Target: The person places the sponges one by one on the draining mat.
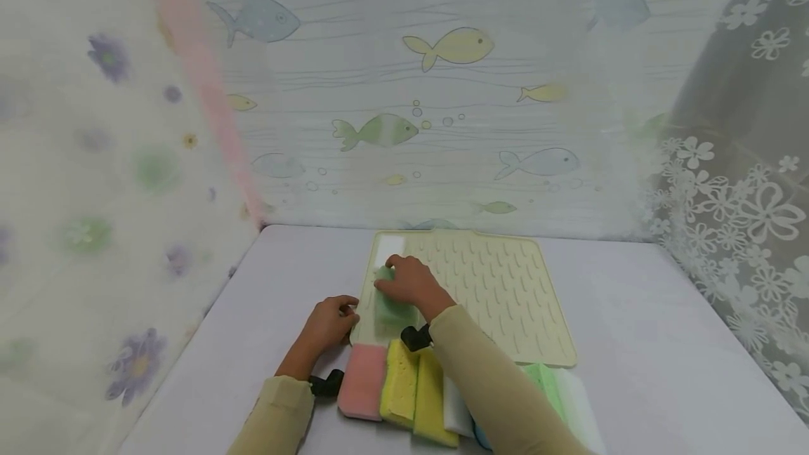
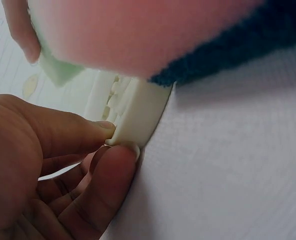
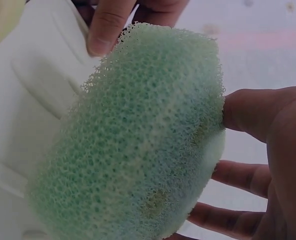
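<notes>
A porous green sponge [image 3: 138,135] is gripped by my right hand [image 1: 413,286], with the thumb on one side and fingers on the other. It is held over the left part of a cream draining mat [image 1: 493,293] with raised ridges. My left hand [image 1: 329,321] pinches the mat's near left edge, thumb and a finger meeting at the rim [image 2: 138,115] in the left wrist view. A white rectangular piece [image 1: 390,248] lies at the mat's far left corner, just beyond the right hand.
In front of the mat lie a pink sponge [image 1: 364,378], two yellow sponges [image 1: 399,385] and a white one [image 1: 454,409]. Farther right are a light green sponge [image 1: 545,385] and a white piece [image 1: 578,399], partly behind the right sleeve [image 1: 493,385]. A fish-patterned curtain [image 1: 379,181] hangs behind the table.
</notes>
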The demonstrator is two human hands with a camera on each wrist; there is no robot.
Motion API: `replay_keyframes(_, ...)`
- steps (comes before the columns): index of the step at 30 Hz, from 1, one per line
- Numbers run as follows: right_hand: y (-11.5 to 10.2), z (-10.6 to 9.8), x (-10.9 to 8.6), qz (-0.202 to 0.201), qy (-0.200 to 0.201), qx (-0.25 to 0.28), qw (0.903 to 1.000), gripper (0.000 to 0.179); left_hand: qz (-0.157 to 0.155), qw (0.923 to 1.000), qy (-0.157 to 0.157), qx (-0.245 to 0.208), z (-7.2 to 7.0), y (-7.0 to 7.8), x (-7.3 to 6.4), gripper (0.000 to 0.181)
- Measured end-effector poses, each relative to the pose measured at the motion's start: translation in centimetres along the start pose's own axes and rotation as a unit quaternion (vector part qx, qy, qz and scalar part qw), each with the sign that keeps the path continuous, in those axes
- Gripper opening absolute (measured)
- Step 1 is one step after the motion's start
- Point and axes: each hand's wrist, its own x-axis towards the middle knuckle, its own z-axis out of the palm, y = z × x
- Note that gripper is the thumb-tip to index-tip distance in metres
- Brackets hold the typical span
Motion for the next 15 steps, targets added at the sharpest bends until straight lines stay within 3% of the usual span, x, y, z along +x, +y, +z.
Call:
replay_keyframes(8, -0.8, 0.7, 0.3, 0.022, 0.002, 0.013, 0.9997, 0.055, 0.003, 0.9999, -0.002, -0.010, 0.0, -0.2, 0.1, 0.035)
replay_keyframes(15, -0.6, 1.9, 1.3, 0.028, 0.004, -0.012, 0.9995, 0.060, 0.015, 0.9997, 0.006, 0.018, -0.2, -0.1, 0.0, 0.034)
